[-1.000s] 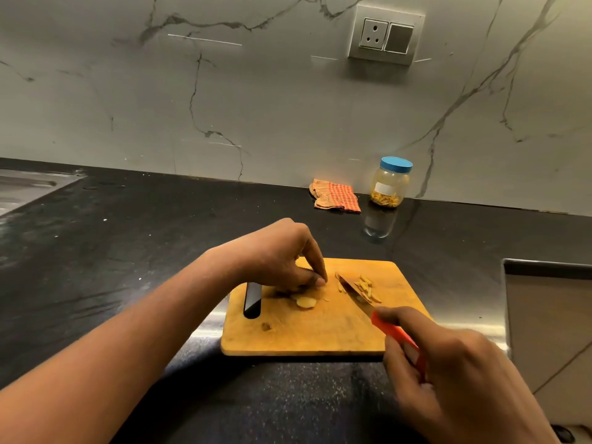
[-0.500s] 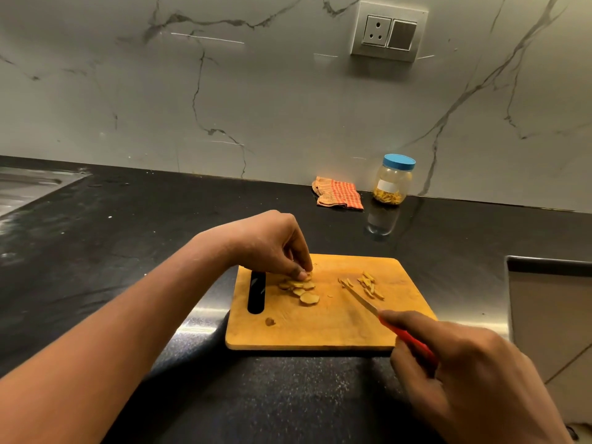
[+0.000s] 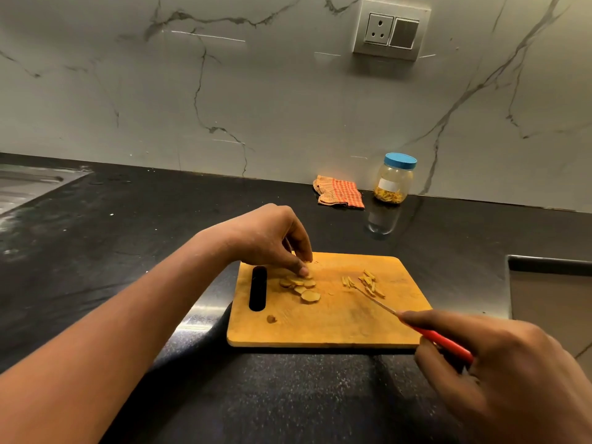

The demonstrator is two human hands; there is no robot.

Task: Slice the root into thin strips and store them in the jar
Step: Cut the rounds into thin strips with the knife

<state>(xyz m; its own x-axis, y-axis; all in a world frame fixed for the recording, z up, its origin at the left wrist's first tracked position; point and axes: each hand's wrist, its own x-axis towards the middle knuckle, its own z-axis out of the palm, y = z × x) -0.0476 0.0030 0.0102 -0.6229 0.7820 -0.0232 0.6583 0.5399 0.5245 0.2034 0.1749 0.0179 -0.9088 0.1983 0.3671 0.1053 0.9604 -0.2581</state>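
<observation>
A wooden cutting board (image 3: 336,328) lies on the black counter. Several round root slices (image 3: 301,285) sit left of its middle, and a small heap of thin strips (image 3: 368,282) lies to the right. My left hand (image 3: 272,240) hovers over the slices, its fingertips touching the top of the pile. My right hand (image 3: 499,363) grips a red-handled knife (image 3: 416,326) whose blade tip rests on the board beside the strips. A clear jar (image 3: 394,179) with a blue lid stands by the back wall, some strips at its bottom.
A folded orange checked cloth (image 3: 339,194) lies left of the jar. A steel sink (image 3: 28,187) sits at far left. A recessed opening (image 3: 551,299) cuts into the counter at right. A wall socket (image 3: 390,30) is mounted above.
My left hand lifted and shifted back-left, uncovering the slices. The knife drew back slightly toward the right, off the strips.
</observation>
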